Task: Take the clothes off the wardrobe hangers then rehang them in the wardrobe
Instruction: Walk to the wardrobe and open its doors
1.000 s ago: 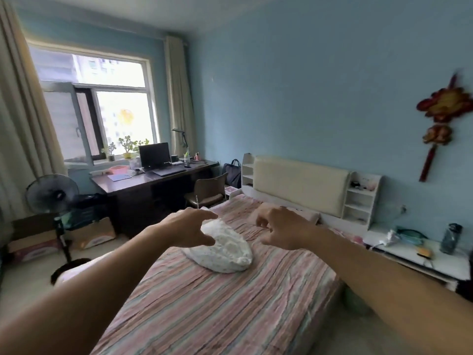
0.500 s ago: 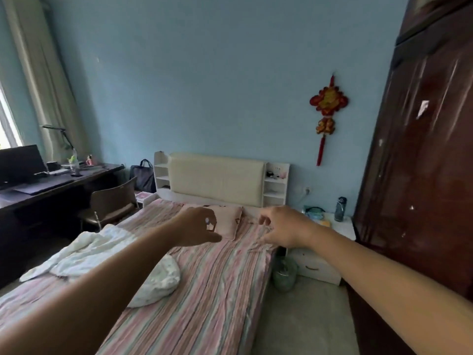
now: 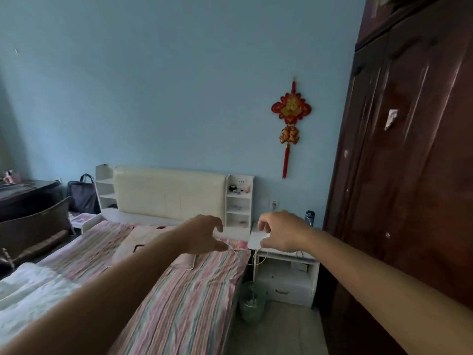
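Ahead, one striped bed (image 3: 179, 298) with one pillow (image 3: 151, 248) meets a blue wall (image 3: 166, 85); one closed dark wardrobe (image 3: 409, 162) stands right. Both hands, left hand (image 3: 204, 237) and right hand (image 3: 281, 233), hang loosely curled, holding nothing.

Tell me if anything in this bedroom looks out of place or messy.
A white garment lies crumpled on the striped bed rather than hung, and the dark wardrobe doors have a torn scrap of paper stuck on. Nothing else stands out.

Shut wardrobe doors (image 3: 409, 175) block right; bed (image 3: 179, 303) fills left.
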